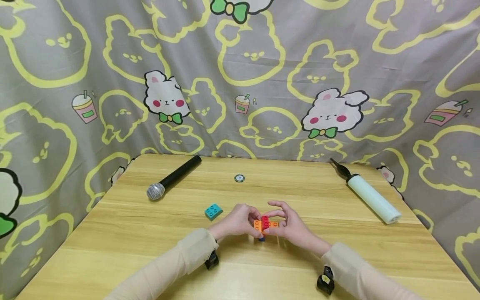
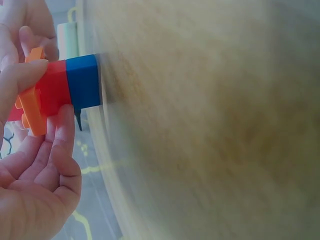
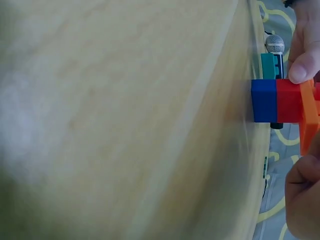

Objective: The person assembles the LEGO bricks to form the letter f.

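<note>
Mid-assembly, probably: left hand and right hand both in pinching grip on the brick stack, blue base on the tabletop; next, likely firm downward pressure.

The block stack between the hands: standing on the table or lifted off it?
Standing: both wrist views show the blue block at the stack's base against the table, with red and orange blocks above.

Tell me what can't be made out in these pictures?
- Small round token: head view, too small to read.
- Blue brick: head view, mostly hidden under the left hand and right hand.
- Teal brick: right wrist view, only an edge shows.
- Table: wrist views, blurred.
</note>
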The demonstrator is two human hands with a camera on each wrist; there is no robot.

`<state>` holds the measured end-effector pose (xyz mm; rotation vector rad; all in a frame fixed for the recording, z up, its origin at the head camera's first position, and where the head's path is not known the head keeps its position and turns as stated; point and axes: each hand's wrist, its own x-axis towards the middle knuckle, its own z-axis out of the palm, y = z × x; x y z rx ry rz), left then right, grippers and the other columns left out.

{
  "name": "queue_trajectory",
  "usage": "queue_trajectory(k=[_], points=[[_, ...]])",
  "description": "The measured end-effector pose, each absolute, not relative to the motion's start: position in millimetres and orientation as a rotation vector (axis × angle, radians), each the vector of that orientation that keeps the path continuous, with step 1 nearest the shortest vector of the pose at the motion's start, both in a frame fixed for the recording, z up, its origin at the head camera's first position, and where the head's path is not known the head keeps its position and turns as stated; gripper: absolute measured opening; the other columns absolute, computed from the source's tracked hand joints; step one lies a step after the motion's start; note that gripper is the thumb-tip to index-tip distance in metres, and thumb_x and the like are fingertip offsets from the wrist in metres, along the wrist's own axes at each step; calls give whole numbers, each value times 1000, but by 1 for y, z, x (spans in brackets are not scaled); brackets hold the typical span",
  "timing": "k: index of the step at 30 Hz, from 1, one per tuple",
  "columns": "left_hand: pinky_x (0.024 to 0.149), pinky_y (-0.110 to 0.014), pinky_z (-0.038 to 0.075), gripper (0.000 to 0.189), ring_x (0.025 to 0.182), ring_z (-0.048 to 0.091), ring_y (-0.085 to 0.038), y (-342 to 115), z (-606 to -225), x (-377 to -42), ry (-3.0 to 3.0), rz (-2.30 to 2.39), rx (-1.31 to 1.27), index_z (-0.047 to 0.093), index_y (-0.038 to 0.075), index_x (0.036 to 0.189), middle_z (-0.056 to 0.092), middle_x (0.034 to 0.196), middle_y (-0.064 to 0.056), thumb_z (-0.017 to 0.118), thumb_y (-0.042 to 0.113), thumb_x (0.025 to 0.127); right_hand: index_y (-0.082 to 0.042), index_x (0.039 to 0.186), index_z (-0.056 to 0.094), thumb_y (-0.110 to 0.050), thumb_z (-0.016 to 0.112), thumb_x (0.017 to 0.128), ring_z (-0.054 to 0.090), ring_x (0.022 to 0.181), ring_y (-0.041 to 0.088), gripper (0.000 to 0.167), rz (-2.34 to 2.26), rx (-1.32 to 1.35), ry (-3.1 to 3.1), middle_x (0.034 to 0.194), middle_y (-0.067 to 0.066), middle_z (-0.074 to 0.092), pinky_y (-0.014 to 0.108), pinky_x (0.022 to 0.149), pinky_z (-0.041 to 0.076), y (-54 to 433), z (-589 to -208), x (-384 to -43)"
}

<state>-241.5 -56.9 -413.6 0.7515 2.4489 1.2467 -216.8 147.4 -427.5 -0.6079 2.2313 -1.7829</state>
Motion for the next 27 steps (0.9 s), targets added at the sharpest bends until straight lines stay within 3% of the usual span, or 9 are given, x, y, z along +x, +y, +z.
queue_trajectory(k=[4,13,27], points=[[66,-19,51,31,70,63,-7,-57,-414,-242,2435,1253,742,69,3,91,69,82,-2,86,7,66,5,136,34,-4,75,80,45,49,3,71,-1778,-585,2255,119,29,59,17,53,44,145,-429,-216],[66,-18,51,37,70,63,-6,-61,-416,-240,2443,1232,758,68,6,93,68,83,2,89,13,63,2,106,58,-9,79,77,34,44,0,38,-1778,-592,2344,110,24,65,16,42,31,143,-434,-213],[65,-21,54,29,69,66,-11,-71,-411,-237,2395,1345,765,66,3,88,69,81,-4,86,7,67,0,101,67,-9,82,73,32,41,0,34,-1797,-606,2362,104,22,68,16,40,29,145,-433,-218]])
